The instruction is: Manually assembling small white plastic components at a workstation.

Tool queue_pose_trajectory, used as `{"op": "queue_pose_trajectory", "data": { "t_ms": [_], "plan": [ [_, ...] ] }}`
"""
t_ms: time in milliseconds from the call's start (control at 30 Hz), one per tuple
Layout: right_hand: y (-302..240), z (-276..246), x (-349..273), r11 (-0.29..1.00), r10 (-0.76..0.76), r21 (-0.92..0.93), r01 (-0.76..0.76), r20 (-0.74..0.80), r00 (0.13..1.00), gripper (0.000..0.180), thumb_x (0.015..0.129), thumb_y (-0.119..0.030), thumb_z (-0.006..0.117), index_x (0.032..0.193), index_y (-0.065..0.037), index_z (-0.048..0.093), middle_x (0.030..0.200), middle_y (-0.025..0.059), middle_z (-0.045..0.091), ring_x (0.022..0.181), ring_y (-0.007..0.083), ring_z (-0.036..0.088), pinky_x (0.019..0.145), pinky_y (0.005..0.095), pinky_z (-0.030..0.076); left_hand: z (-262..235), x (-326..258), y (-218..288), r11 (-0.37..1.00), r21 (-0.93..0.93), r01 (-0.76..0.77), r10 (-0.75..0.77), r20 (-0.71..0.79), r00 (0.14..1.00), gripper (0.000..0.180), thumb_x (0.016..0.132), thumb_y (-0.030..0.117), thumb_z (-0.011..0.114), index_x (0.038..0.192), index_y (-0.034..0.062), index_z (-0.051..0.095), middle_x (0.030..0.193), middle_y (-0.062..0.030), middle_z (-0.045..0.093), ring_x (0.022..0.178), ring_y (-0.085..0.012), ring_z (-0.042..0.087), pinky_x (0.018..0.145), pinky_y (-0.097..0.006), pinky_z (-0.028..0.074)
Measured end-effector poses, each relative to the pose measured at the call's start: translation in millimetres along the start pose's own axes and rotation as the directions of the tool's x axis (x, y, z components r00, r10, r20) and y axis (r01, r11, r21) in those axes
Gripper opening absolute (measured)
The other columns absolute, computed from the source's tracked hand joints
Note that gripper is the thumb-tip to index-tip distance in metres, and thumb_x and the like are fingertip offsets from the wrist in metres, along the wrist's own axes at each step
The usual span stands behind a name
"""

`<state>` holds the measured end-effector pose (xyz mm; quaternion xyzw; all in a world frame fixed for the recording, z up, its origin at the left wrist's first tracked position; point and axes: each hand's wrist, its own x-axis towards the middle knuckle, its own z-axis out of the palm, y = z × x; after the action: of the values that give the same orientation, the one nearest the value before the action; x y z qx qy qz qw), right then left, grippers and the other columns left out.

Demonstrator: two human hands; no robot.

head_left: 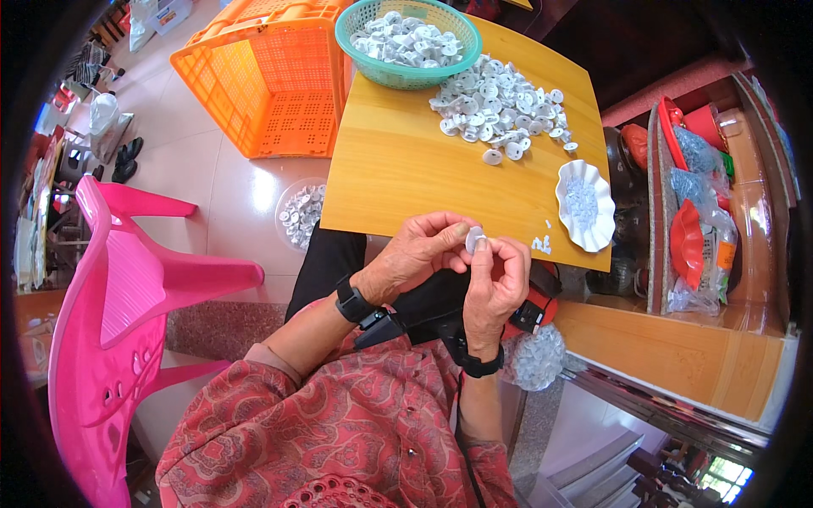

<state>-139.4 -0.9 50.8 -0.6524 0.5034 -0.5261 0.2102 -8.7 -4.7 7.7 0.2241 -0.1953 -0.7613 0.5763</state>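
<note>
Between thumb and fingers of my left hand [423, 247] is a small white round plastic disc [474, 238], held just off the near edge of the yellow table. My right hand [496, 284] is closed in a pinch, its thumb tip against the disc's lower right side. Whether a tiny piece sits in those fingers is hidden. Many similar white discs [500, 106] lie heaped on the far part of the table. A few small white pieces [542, 245] lie near the edge by my right hand. More small pale pieces fill a white scalloped dish [599, 230].
A green basket [406, 74] full of discs stands at the table's [398, 161] far edge. Left of it an orange crate [296, 127] lies on its side; a tub of discs [302, 213] sits below. A pink chair [127, 288] is left, an open drawer [677, 347] right.
</note>
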Motion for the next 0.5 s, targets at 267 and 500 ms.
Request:
{"op": "queue_pose_trajectory", "data": {
  "t_ms": [267,500],
  "plan": [
    [-2.9,-1.8,-1.6,1.0,-0.002,-0.016,0.003,0.025,1.0,0.011,0.085,-0.004,0.07,0.085,-0.002,0.059,0.088,0.0102,0.058,0.082,0.0259,0.058,0.074,0.0379,0.047,2.2,-1.0,1.5,0.998,0.051,-0.031,0.031,-0.004,1.0,0.026,0.099,0.019,0.06,0.116,0.0008,0.065,0.096,-0.005,0.067,0.075,-0.0082,0.065,0.068,-0.023,0.058],
    [-3.0,-4.5,5.2,0.998,-0.033,-0.042,0.039,0.128,0.991,0.007,0.086,-0.002,0.068,0.087,-0.001,0.06,0.09,0.0106,0.059,0.081,0.0251,0.06,0.072,0.037,0.049,-1.3,-4.4,7.5,0.982,0.182,-0.051,0.053,-0.005,0.999,0.028,0.1,0.021,0.058,0.118,-0.0002,0.064,0.097,-0.005,0.066,0.078,-0.0095,0.062,0.067,-0.024,0.054]
  ]
}}
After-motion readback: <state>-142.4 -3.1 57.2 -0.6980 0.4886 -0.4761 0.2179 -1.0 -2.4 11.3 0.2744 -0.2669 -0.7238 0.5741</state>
